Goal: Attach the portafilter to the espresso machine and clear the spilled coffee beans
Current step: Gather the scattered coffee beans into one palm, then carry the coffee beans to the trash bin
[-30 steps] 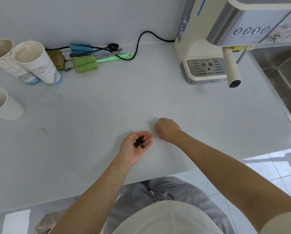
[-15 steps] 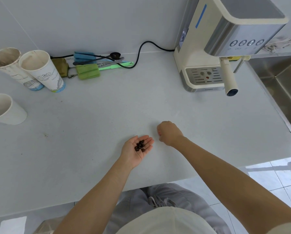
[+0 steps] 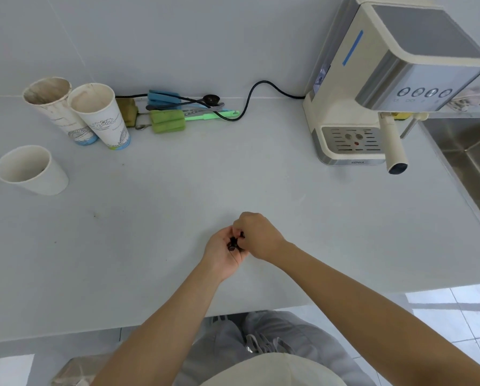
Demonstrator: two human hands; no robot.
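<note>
- Far left of the frame: a plain white paper cup point(image 3: 32, 169) stands alone on the pale grey countertop point(image 3: 177, 190). Just above it, two printed, stained paper cups point(image 3: 77, 112) stand side by side, touching.
- Upper middle, along the wall: green and blue cleaning brushes point(image 3: 174, 115) lie in a loose bunch, with a black power cord point(image 3: 261, 87) looping over them toward the machine.
- Centre, near the counter's front edge: the left hand point(image 3: 222, 254) is palm up and cupped, cradling a small heap of dark roasted coffee beans point(image 3: 234, 243).
- Right against it, the right hand point(image 3: 258, 235) has its fingers pinched over that palm. It looks to be dropping in one more bean, though the fingertips are too small to be sure.
- No loose beans show on the counter around the hands. By my read the pick-up is close to finished, and the handful has yet to be put somewhere.
- Upper right: the cream and silver espresso machine point(image 3: 386, 87) sits against the wall.
- The portafilter with the cream handle point(image 3: 394, 146) juts out from under the brew head, so that step looks done. How firmly it is locked can't be judged.
- Far right edge: a stainless steel sink point(image 3: 475, 162).
</note>
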